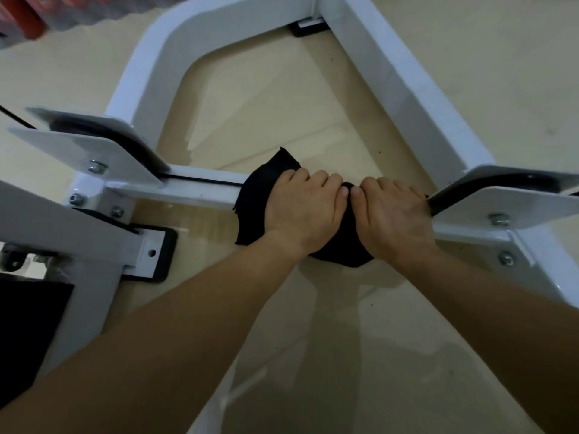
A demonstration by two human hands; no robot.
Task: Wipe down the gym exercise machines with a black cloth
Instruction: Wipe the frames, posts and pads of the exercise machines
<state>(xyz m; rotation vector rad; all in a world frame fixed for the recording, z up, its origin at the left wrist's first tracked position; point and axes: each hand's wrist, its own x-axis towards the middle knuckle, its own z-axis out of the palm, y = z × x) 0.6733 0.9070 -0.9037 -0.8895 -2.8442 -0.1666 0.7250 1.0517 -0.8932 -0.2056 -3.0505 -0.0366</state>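
Clamping black cloth (pixel 260 195) round the white crossbar (pixel 194 190) mid-frame, left hand (pixel 300 211) and right hand (pixel 394 220) side by side, grip curled tight. Runs left-right; looks like the bare stretch lies frame left, nearer left hand.

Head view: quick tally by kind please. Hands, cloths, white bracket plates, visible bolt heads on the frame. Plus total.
hands: 2 (left hand, right hand)
black cloth: 1
white bracket plates: 4
bolt heads: 5
total: 12
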